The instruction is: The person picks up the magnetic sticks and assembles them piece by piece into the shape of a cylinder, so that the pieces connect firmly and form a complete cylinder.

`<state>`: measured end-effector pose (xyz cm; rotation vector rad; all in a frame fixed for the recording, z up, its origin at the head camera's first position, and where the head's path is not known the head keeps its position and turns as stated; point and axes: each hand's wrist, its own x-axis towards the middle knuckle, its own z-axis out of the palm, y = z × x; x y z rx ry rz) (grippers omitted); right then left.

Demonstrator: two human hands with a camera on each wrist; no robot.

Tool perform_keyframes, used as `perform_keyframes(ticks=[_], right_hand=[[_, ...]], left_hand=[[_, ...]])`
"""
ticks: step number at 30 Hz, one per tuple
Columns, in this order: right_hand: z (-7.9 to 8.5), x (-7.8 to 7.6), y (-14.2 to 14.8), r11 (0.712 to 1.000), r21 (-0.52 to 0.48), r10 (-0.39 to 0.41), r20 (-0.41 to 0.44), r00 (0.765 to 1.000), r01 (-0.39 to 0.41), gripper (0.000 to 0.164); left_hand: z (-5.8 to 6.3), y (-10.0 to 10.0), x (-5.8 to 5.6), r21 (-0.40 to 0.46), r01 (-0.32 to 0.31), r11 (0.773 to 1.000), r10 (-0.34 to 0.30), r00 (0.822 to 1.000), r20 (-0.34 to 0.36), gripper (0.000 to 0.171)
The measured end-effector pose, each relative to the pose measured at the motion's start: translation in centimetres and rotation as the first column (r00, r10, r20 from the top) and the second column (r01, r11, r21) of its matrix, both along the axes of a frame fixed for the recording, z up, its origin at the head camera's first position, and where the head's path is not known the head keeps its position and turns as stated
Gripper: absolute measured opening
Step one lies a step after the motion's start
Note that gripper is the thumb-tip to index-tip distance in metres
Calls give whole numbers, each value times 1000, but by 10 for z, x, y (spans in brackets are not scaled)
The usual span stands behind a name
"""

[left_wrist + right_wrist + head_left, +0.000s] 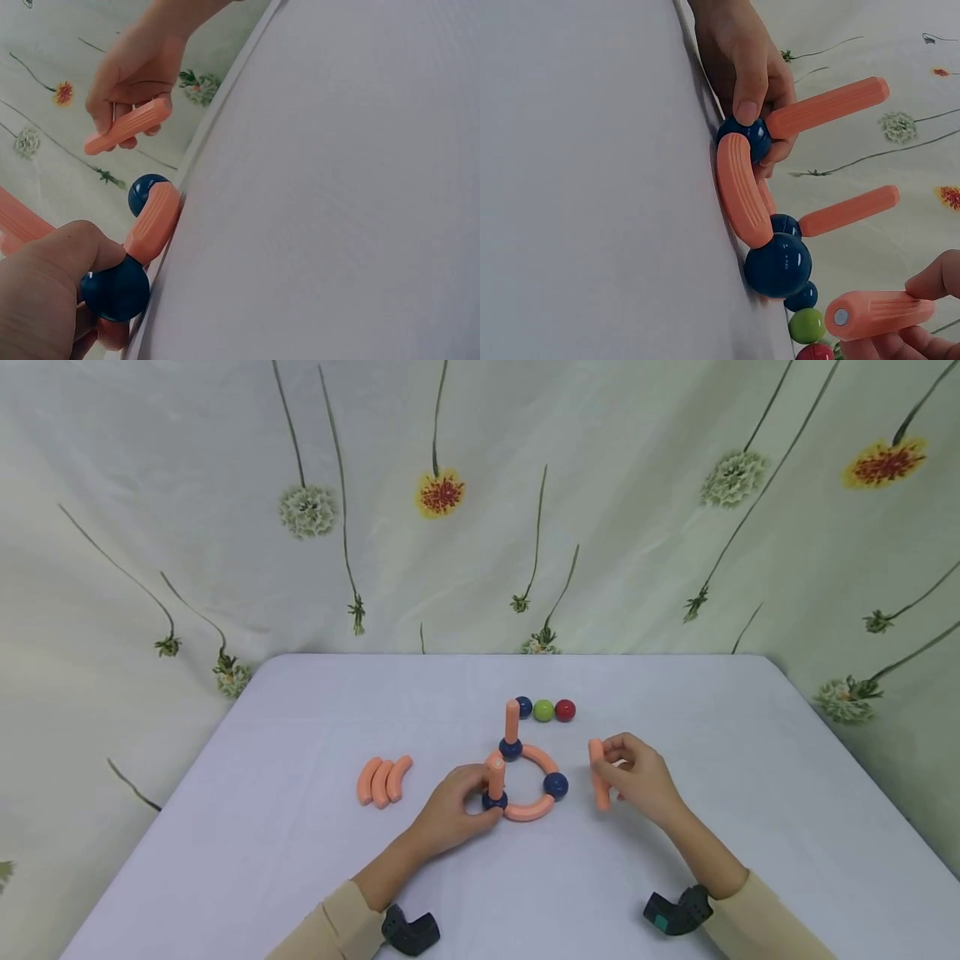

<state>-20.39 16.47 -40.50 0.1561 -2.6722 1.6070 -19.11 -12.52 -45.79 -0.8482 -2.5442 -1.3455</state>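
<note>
On the table lies a ring of curved orange rods (529,811) joined by dark blue balls, with one blue ball (556,786) at its right side. Two straight orange rods stand upright, one on the rear ball (511,748) and one on the front-left ball (116,289). My left hand (453,806) grips that front-left ball, thumb against it, fingers partly hidden behind. To the right of the ring, my right hand (643,781) pinches a loose straight orange rod (597,774) between thumb and fingers, apart from the ring. The right wrist view shows a silvery disc in the rod's end.
Behind the ring sit a blue ball (524,707), a green ball (543,711) and a red ball (566,710) in a row. Three curved orange rods (380,783) lie side by side to the left. A flower-patterned cloth (480,568) hangs beyond the table's far edge.
</note>
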Motion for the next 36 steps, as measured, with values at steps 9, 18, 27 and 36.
perform_keyframes(ticks=[9,18,27,36], right_hand=[[6,-6,-16,1000,-31,-4,-6,1000,4,24],[5,-10,-25,995,-88,31,-86,996,-38,26],[4,-9,-31,985,-138,71,-212,975,-102,26],[2,-9,-35,988,-116,77,-227,971,-106,28]], left_hand=[[0,-1,0,-8,-7,1000,7,1000,28,25],[0,-1,1,-5,-4,1000,4,1000,27,25],[-1,-1,0,-12,-14,1000,14,999,40,28],[-1,-1,0,-17,-15,1000,16,999,52,29]])
